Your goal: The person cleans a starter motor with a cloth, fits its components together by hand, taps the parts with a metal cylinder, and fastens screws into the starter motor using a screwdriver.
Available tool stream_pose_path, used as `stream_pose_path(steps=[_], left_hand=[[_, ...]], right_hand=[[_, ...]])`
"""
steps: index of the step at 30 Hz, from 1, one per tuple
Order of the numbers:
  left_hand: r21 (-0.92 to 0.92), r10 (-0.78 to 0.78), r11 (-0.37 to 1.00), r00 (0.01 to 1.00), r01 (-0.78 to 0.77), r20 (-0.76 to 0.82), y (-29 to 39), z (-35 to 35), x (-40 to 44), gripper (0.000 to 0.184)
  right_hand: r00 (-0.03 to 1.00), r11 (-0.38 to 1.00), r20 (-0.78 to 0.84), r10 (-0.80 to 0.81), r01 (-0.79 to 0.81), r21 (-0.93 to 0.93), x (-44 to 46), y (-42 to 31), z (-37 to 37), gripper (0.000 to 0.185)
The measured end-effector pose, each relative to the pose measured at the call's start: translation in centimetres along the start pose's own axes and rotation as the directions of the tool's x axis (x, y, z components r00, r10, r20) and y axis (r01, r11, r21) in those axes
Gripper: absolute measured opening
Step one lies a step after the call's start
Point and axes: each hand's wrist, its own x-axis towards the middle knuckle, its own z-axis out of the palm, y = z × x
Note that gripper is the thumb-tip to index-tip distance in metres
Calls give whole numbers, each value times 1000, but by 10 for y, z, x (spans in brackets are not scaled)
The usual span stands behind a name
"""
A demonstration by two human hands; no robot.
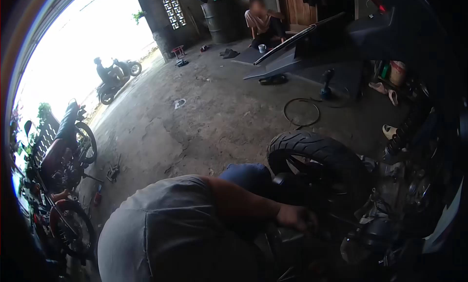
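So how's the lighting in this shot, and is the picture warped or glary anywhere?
Head view, left: glare blows out the bright opening, leaving the motorbike rider a hazy silhouette; head view, lower right: the hand sinks into shadow, so its grip can't be made out; head view, edges: wide-angle distortion curves the opening's left side, and the corners go dark.

I see a grey sleeve (168, 206) past seven o'clock, its bare forearm (246, 203) ending in a hand (296, 217) at five, grip lost in shadow, near a tyre (336, 157) past three. I also get a motorcycle (52, 156) at nine, a rider (104, 73) at ten, a seated person (259, 22) past twelve.
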Motion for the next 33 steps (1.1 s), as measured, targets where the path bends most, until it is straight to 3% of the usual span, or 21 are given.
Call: stream_pose_path(steps=[7, 9, 10, 12, 13, 16, 19, 21, 23, 24, 26, 27, 30, 31, 32, 33], left_hand=[[-129, 25, 991, 999, -27, -22, 9, 1, -8, 39], [-176, -73, 984, 979, 39, -192, 20, 9, -11, 44], [-213, 51, 973, 986, -85, -161, 11, 6, -10, 47], [-368, -72, 930, 978, -4, -194, 8, 6, -13, 47], [-530, -21, 845, 985, -75, -172, 13, 12, -21, 47], [-385, 156, 902, 978, -197, -135, -24, -5, -29, 47], [-114, 409, 912, 893, -393, 188, -50, -22, -30, 47], [-406, 331, 876, 937, -260, 114, 11, 18, -45, 37], [-413, 314, 890, 917, -195, 244, 7, 6, -44, 37], [-621, 192, 782, 971, -63, 143, -2, 8, -49, 35], [-590, 126, 807, 982, -18, 143, -8, 15, -47, 35], [-573, 78, 819, 993, -12, 92, -10, 17, -45, 35], [-512, -23, 859, 1000, 19, -2, -16, 20, -35, 35], [-431, -21, 902, 999, 6, -30, -23, 15, -30, 36], [-348, -13, 938, 998, -9, -60, -30, 10, -24, 38], [-261, -3, 965, 996, -22, -93, -35, 6, -20, 39]], right_hand=[[995, 1000, -100, 4, -1, 28, -36, 30, -25, 43], [988, 998, -152, 14, -6, 55, -58, 53, -33, 44], [985, 997, -172, 24, -10, 80, -82, 59, -43, 45], [979, 991, -197, 58, -32, 134, -129, 81, -62, 46], [976, 985, -200, 88, -55, 166, -158, 90, -77, 46], [957, 942, -170, 235, -181, 283, -252, 136, -102, 48], [915, 832, -168, 366, -241, 501, -361, 177, -114, 49], [875, 687, -250, 415, -121, 717, -443, 189, -101, 50], [823, 442, -399, 403, 206, 873, -514, 188, -75, 48], [792, 281, -454, 408, 365, 888, -549, 184, -52, 44], [821, 85, -410, 397, 412, 907, -604, 177, -2, 40], [815, 67, -394, 425, 406, 912, -623, 172, 24, 40], [840, -306, -277, 466, 447, 841, -647, 146, 127, 38], [845, -431, -188, 500, 431, 793, -647, 136, 165, 37], [842, -444, -179, 508, 435, 783, -645, 126, 200, 37], [852, -627, -93, 514, 448, 638, -642, 115, 234, 35]])
